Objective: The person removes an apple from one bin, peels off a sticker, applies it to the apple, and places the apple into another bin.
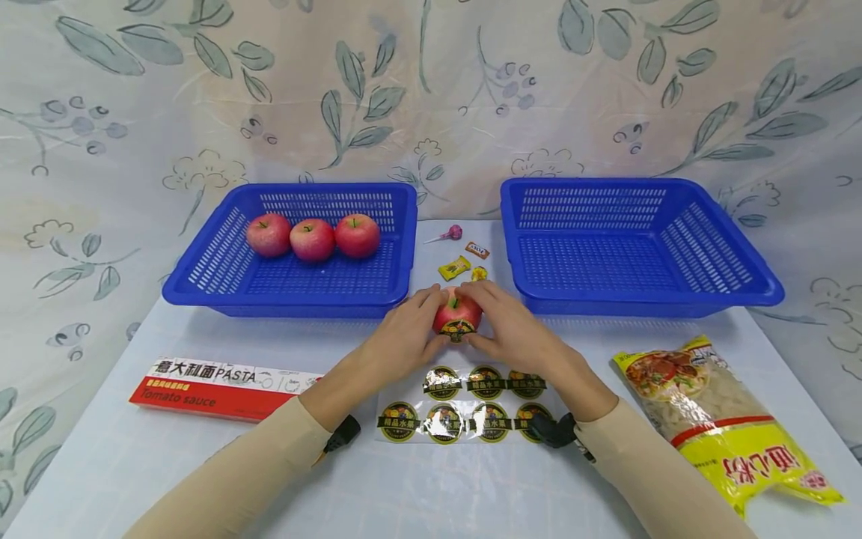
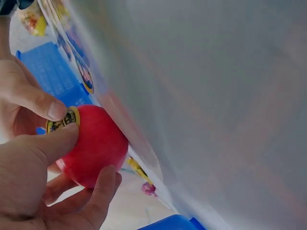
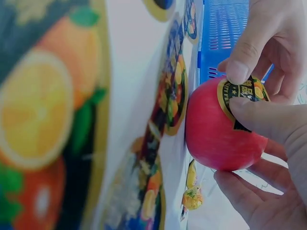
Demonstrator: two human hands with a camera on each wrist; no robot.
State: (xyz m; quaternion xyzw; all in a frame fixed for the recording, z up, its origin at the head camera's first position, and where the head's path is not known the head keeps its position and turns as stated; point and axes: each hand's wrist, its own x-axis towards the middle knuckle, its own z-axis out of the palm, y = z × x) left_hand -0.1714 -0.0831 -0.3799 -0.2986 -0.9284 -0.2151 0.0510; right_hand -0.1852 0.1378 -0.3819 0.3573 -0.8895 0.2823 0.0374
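Red apple (image 1: 456, 313) sits on the desk (image 1: 431, 486) about mid-width, just in front of the gap between the two blue baskets. Both hands cup it: left hand (image 1: 402, 337) on its left side, right hand (image 1: 513, 329) on its right, fingers curled round the fruit.

Round fruit sticker (image 1: 458, 328) on the apple's near face. Wrist views show both thumbs pressed on the sticker, one at its upper edge, one across its lower part; remaining fingers wrap under and behind the apple.

Sticker sheet (image 1: 465, 408) lies flat just nearer the front edge than the apple, between the forearms, two rows of round labels.

Left basket (image 1: 222, 288) toward the back left holds three apples (image 1: 313, 238) in a row. Right basket (image 1: 741, 269) toward the back right.

Between the baskets, behind the held apple: lollipop (image 1: 446, 235) and small wrapped candies (image 1: 455, 267).

Pasta box (image 1: 215, 388) near the left edge. Bag of noodles (image 1: 727, 419) near the front right corner.
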